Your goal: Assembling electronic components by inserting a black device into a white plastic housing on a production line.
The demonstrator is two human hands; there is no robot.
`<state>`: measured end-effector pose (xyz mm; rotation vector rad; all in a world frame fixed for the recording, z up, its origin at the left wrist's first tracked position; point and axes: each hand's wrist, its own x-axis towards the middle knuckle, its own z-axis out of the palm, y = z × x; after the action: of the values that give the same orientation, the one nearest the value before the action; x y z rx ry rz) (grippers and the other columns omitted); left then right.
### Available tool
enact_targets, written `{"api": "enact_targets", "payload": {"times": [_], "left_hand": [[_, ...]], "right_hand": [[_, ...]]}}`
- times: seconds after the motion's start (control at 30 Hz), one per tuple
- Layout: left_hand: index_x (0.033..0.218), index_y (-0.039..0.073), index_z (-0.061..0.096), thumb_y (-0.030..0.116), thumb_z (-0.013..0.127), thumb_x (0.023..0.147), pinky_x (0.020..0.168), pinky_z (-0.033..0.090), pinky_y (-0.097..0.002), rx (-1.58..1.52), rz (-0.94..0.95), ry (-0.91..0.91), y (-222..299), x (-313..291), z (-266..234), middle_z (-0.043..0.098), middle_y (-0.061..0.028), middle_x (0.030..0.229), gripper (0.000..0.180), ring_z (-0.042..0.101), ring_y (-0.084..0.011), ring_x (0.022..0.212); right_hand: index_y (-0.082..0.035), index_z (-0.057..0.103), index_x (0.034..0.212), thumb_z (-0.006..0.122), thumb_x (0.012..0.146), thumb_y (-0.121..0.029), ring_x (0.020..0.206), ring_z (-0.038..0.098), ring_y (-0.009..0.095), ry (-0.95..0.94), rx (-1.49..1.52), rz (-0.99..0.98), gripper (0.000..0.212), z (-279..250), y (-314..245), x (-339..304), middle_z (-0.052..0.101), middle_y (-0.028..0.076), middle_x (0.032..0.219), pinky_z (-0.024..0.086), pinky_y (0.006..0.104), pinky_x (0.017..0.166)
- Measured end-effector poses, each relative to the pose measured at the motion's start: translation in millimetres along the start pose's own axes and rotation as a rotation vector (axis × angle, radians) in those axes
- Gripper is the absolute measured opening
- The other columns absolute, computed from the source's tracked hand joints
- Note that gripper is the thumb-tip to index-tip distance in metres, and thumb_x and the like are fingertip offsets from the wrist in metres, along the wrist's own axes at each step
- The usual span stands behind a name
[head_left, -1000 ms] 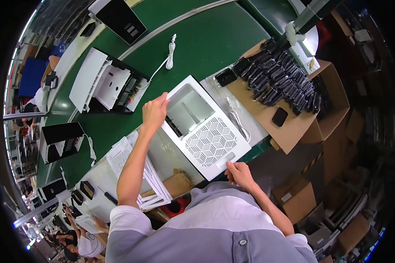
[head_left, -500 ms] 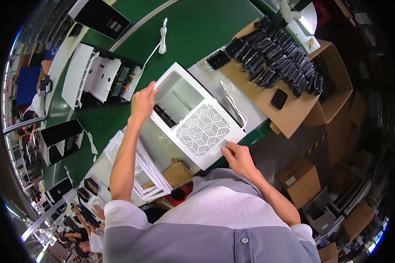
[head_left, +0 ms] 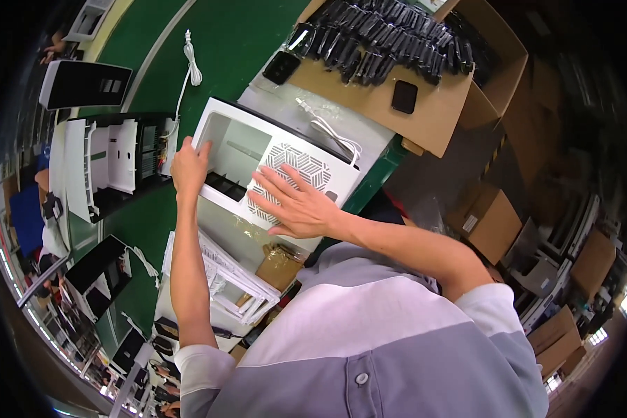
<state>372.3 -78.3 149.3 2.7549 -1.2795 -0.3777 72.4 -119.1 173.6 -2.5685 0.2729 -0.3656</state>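
Note:
In front of me lies a white appliance housing (head_left: 247, 151), with an open rectangular window at its left end and a slotted geometric grille (head_left: 306, 164) at its right. My left hand (head_left: 189, 169) is closed around the housing's left edge, its thumb and fingers at the rim by the window. Spread fingers of my right hand (head_left: 298, 207) rest flat on the grille and cover part of its pattern. A coiled white power cord (head_left: 334, 132) with a plug lies just beyond the housing.
Left stands an opened appliance unit (head_left: 111, 164) with its inside showing. Stacked white frames (head_left: 219, 272) sit nearer me. Beyond, many wrapped black parts (head_left: 376, 42) lie on a cardboard sheet (head_left: 425, 118) beside an open carton (head_left: 498, 63). Another carton (head_left: 491, 216) stands right.
My right hand has moved from the housing's near right corner onto the grille, its fingers opening flat. My left hand keeps its hold on the left edge. The view has turned.

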Motion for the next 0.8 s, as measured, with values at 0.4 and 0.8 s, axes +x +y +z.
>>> {"api": "enact_targets", "payload": {"times": [0.4, 0.8], "left_hand": [[0.11, -0.004, 0.063, 0.011, 0.067, 0.09, 0.081, 0.051, -0.0455, -0.366, 0.447, 0.249, 88, -141, -13, 0.067, -0.0196, 0.102, 0.025, 0.063, -0.0369, 0.093], [0.106, 0.002, 0.056, 0.01, 0.07, 0.087, 0.06, 0.05, -0.046, -0.055, 0.3, -0.159, 216, -225, 24, 0.059, -0.0141, 0.083, 0.025, 0.064, -0.0347, 0.078]], "right_hand": [[-0.008, 0.05, 0.137, 0.08, 0.077, -0.011, 0.136, 0.042, 0.039, 0.233, 0.297, 0.101, 0.067, -54, 40, -81, 0.048, 0.015, 0.145, 0.037, 0.0528, 0.11], [0.0, 0.064, 0.104, 0.063, 0.088, 0.001, 0.094, 0.058, 0.036, 0.321, 0.207, 0.329, 0.016, -119, 237, -133, 0.063, 0.015, 0.098, 0.049, 0.0427, 0.082]]}}
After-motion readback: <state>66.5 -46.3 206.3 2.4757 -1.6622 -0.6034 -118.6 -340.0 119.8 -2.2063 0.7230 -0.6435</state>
